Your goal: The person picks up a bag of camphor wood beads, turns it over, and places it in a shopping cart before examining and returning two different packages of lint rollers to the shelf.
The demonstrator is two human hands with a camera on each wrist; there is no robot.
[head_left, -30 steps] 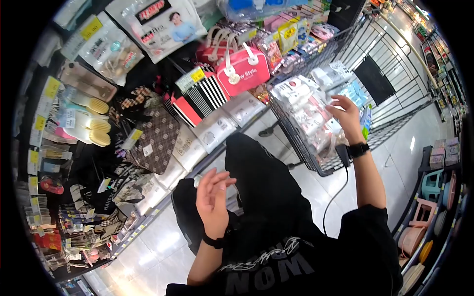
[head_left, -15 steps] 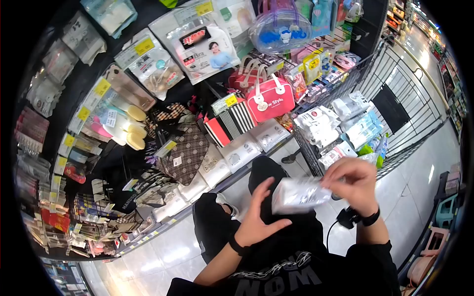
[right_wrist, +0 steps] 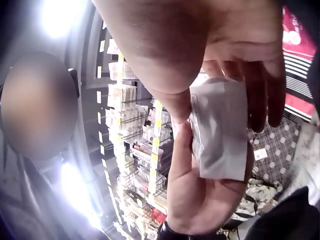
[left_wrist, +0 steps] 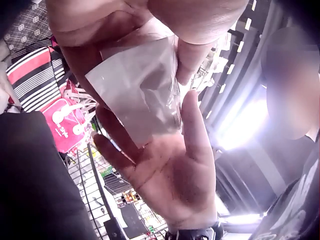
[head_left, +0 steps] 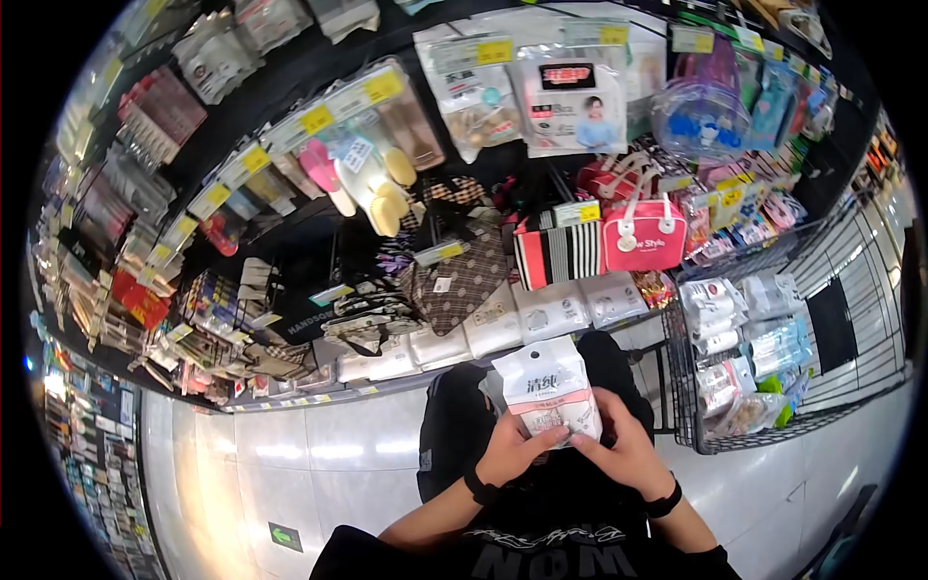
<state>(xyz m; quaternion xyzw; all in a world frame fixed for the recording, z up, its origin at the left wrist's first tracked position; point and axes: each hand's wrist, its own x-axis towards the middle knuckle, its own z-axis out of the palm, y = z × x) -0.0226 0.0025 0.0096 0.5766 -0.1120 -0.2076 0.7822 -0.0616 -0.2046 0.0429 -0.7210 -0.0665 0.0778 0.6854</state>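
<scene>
A white plastic pouch [head_left: 546, 387] with a pink band, dark printed characters and a hang hole is held up over the lap in the head view. My left hand [head_left: 512, 449] grips its left side, thumb across the lower front. On the opposite side my right hand [head_left: 623, 447] holds it the same way, the thumbs close together near the bottom. The left wrist view shows the pouch's plain side [left_wrist: 142, 95] between both palms. In the right wrist view the pouch [right_wrist: 220, 130] sits between the two hands, with fingers partly hidden behind it.
A wire shopping cart [head_left: 696, 425] with several packaged goods stands at the right. Ahead, a shelf carries a striped bag [head_left: 561, 253], a pink handbag [head_left: 646, 237], brushes [head_left: 387, 208] and white packs [head_left: 493, 324]. Tiled floor [head_left: 338, 474] lies to the left.
My right hand has moved from over the cart to the lap, bringing the white pouch; my left hand has taken hold of it too. The head view has turned left.
</scene>
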